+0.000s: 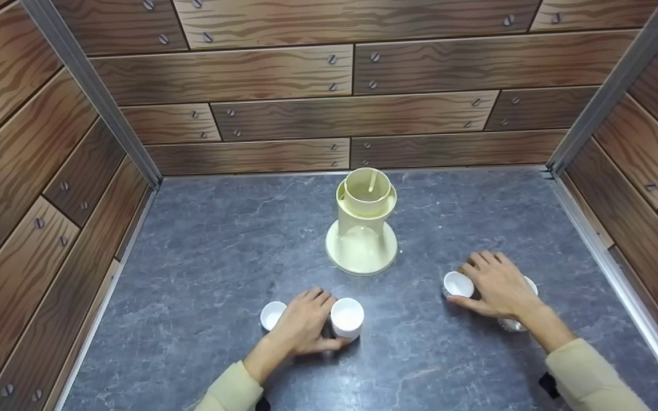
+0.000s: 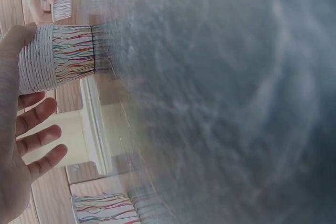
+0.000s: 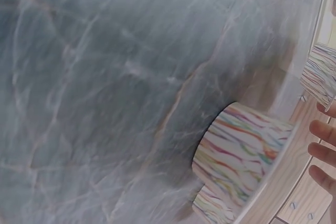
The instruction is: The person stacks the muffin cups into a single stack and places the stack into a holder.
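Observation:
My left hand (image 1: 301,323) holds a white cup (image 1: 347,315) between thumb and index finger. In the left wrist view this cup (image 2: 73,51) shows a ribbed band and thin coloured lines, its base at the table surface; the other fingers spread free. My right hand (image 1: 499,285) grips a smaller white cup (image 1: 458,284) by its side with thumb and fingers. In the right wrist view that cup (image 3: 321,72) has coloured wavy lines, and the fingers (image 3: 323,153) show at the edge. Whether its base touches the table, I cannot tell.
Another small cup (image 1: 273,314) stands left of my left hand. Partly hidden by my right hand are a cup (image 1: 530,284) and a patterned piece (image 1: 512,325). A pale yellow tubular stand (image 1: 361,245) with a wide round base stands mid-table. Wood-patterned walls (image 1: 283,120) enclose three sides.

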A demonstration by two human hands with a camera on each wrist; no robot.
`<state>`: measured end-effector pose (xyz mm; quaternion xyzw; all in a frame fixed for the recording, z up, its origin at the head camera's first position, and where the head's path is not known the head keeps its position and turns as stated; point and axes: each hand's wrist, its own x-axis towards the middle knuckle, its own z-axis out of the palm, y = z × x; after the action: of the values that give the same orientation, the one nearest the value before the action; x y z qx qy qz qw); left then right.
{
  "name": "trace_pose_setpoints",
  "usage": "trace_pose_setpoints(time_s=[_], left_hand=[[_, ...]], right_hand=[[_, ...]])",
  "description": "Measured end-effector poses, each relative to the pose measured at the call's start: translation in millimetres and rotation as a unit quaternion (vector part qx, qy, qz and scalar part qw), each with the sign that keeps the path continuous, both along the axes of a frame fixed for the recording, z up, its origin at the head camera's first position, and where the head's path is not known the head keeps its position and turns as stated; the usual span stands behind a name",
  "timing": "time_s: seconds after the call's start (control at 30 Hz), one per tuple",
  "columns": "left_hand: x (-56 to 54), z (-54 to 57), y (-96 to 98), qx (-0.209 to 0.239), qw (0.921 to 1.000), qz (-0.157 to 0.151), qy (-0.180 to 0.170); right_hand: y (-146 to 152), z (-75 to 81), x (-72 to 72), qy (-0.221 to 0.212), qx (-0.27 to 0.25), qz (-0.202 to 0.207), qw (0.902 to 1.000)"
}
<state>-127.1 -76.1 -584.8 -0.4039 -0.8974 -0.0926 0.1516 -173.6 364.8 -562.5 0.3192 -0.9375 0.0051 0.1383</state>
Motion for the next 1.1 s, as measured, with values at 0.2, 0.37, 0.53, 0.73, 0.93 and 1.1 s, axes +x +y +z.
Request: trace_pose_setpoints(time_s=[0.2,0.37,0.53,0.73,0.93,1.1], left_hand=[[0.3,-0.2,0.2,-0.002,1.0,0.0,-0.002],[0.1,-0.8,0.3,-0.001,1.0,0.001,-0.004],[-0.9,-0.6,0.4,-0.001,1.0,0.0,0.0],[-1.6,0.6,0.6,-0.007,1.0,0.002,-0.002],[-1.1,0.0,1.0,-0.005,1.0,0.003,0.005],[-0.8,-0.9,1.0,-0.004,0.9999,0.003,0.014]], right_hand=[[-6.3,0.2,0.6,0.015,-0.009,0.017,0.9997],[-11.9,1.0,1.2,0.02,-0.017,0.024,0.9994],[-17.1,2.9,1.9,0.028,-0.025,0.035,0.9987],[-24.7,5.2,2.1,0.037,-0.028,0.046,0.9979],[-34.7,8.1,4.1,0.028,-0.033,0.053,0.9976],[-41.7,9.4,5.8,0.023,-0.026,0.056,0.9978]])
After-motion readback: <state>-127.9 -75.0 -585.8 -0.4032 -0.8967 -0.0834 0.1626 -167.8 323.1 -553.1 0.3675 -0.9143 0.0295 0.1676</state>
